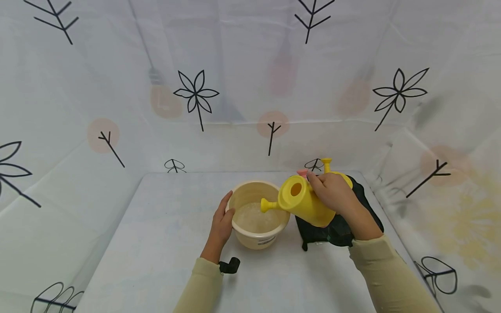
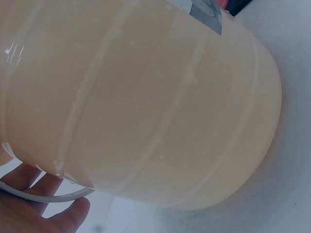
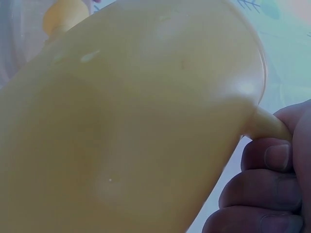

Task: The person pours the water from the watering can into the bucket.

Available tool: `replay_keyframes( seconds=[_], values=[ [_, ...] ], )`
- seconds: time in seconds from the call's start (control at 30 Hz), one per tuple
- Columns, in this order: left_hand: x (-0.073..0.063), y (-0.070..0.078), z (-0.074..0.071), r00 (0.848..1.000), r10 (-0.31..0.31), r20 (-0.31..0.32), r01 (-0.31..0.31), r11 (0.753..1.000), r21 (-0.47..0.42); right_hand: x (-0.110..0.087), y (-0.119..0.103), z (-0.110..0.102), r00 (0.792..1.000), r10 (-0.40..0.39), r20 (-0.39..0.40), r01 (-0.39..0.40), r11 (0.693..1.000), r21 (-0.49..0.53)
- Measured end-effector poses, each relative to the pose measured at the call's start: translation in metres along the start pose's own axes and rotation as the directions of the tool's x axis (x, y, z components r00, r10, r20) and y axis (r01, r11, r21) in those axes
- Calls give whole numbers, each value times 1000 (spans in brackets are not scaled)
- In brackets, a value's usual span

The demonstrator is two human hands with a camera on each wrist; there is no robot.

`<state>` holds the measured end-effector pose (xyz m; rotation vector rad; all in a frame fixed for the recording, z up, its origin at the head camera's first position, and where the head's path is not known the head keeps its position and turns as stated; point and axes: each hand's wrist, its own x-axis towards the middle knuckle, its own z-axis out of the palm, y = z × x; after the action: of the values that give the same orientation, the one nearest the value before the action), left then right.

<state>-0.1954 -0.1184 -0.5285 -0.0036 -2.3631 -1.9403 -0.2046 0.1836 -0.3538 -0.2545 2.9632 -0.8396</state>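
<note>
A cream plastic bucket [image 1: 260, 242] stands on the white table, with a label on its front. My left hand [image 1: 224, 219] grips its left rim, and in the left wrist view the fingers [image 2: 43, 187] curl by a thin curved loop at the bucket's edge [image 2: 160, 111]. My right hand [image 1: 336, 191] holds a yellow watering can [image 1: 313, 208] by its handle, tilted left. The can's spout [image 1: 269, 205] is over the bucket's opening. In the right wrist view, curled fingers [image 3: 262, 194] wrap the handle beside the can's body [image 3: 126, 121]. Any water flow cannot be made out.
Right of the bucket lies a black cloth or bag [image 1: 340, 232], partly under the raised can. Behind my right hand show another yellow spouted piece [image 1: 326, 163] and a pink piece [image 1: 302, 172], mostly hidden. Patterned white sheets [image 1: 235, 148] surround the table [image 1: 168, 243].
</note>
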Motion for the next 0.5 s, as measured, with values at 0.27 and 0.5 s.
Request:
replay_keyframes(
  seconds=[0.27,0.5],
  values=[
    [-1,2,0,1000,-9,-4,9,1000,-4,1,0,0,1000,-14,1,14,1000,-11],
    [-1,1,1,1000,-6,-1,6,1000,-10,1,-1,0,1000,-24,2,24,999,-20]
  ],
)
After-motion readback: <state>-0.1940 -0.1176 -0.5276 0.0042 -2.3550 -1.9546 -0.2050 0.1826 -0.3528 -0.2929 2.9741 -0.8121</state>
